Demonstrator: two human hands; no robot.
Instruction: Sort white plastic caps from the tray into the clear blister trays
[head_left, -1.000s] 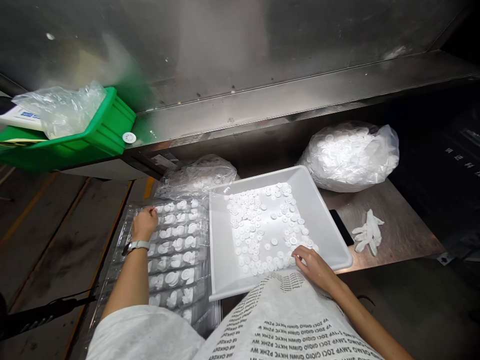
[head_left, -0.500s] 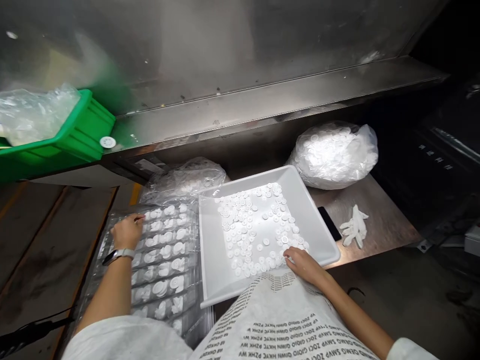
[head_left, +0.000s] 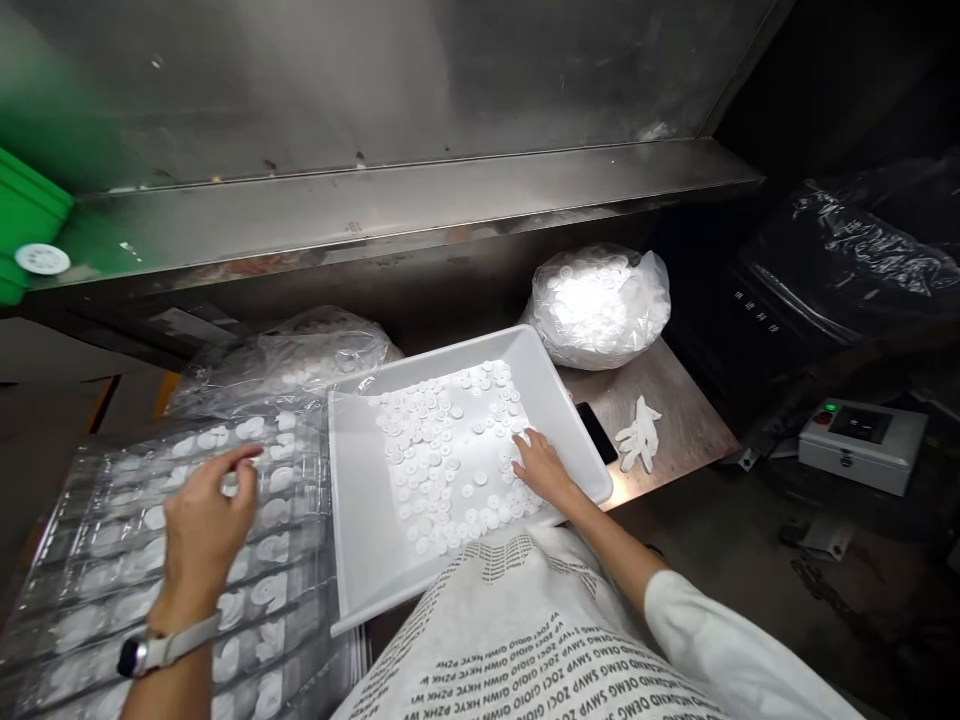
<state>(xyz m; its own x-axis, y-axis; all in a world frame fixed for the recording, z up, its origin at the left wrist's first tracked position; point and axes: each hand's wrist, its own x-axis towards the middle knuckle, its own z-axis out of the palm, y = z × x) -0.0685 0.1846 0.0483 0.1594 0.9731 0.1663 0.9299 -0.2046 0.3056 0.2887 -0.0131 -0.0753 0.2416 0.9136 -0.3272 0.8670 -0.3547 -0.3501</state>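
My left hand (head_left: 214,510), with a watch on its wrist, is above a clear plastic sheet of pockets (head_left: 259,575) holding small white parts. Its thumb and forefinger curve with a gap between them, and nothing shows in that gap. My right hand (head_left: 541,468) reaches into a shallow light-grey tray (head_left: 367,590), at its right side. There the fingertips touch or hover just over small round white discs (head_left: 427,425), thumb and fingers apart. Many such discs lie scattered over the tray floor. Whether a disc is under the right fingertips is hidden.
Behind the tray stands a clear bag of white parts (head_left: 600,305), with another clear plastic bag (head_left: 292,355) to its left. A dark phone (head_left: 598,432) and a white glove (head_left: 640,435) lie at right. A metal ledge (head_left: 420,205) runs behind; a green bin (head_left: 30,215) stands far left.
My view has swung to the right. The left hand has come away from the pockets' far left edge and opened; the right hand has moved farther up the tray's right side.
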